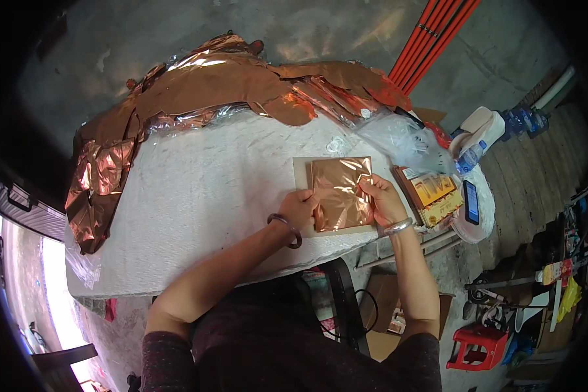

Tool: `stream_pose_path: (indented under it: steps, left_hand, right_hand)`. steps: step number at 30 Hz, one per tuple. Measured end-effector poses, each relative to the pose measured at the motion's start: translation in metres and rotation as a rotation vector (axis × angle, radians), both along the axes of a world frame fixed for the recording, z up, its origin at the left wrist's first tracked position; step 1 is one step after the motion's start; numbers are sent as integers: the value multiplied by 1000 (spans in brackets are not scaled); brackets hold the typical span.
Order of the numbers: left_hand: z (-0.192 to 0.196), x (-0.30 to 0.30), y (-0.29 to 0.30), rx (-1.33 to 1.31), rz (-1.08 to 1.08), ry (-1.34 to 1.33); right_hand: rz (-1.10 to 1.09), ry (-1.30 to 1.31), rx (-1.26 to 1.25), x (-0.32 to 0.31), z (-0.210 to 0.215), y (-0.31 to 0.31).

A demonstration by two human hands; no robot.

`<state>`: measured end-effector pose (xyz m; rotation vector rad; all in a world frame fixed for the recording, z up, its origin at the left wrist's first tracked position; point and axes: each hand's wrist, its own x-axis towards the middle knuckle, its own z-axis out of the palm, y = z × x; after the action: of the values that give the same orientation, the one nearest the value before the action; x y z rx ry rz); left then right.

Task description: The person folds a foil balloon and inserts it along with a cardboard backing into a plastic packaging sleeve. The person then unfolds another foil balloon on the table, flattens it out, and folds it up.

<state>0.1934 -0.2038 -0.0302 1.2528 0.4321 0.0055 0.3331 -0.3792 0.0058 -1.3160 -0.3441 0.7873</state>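
A flat, folded square of shiny copper-coloured foil [341, 196] lies over a thin beige board [302, 171] near the front right of the table. My left hand [298, 210] is closed on the foil's left edge, its fingers curled. On the other side my right hand [387, 201] pinches the foil's right edge, the thumb resting on top. A dark bangle is on my left wrist and a silver one on my right. What lies under the foil is mostly hidden.
More copper foil [209, 85] is heaped along the far edge of the white-covered table [196, 196]. To the right are clear plastic bags [405, 140], yellow-and-brown printed packets [434, 196], a phone [471, 202] and a water bottle [470, 157]. Orange poles [428, 42] stand behind; a red stool [477, 346] stands lower right.
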Motion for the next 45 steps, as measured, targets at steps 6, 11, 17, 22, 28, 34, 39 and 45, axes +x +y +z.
stream_pose_path:
  steps: [6,11,17,22,28,34,39,45]
  left_hand:
    - [11,14,20,480,-182,149]
    - [31,12,25,1107,-274,128]
    - [-1,2,66,1271,-210,-280]
    - [-19,-6,60,1182,-226,-555]
    - [-3,-17,46,1434,-320,-360]
    - [6,-38,57,1273,-304,-333]
    - [19,-65,60,1385,-426,-313]
    - [26,-73,68,1522,-434,-382]
  right_hand:
    - [287,216,84,24,-16,-6]
    - [56,-17,-121,22,-27,4]
    - [105,-24,-223,23,-28,9]
    - [141,87,-176,18,-19,9]
    - [56,-32,-194,14,-34,11]
    - [101,103,-237,-1,-25,10]
    - [42,81,-263,-23,-16,16]
    - [159,197,-207,-32,-15,15]
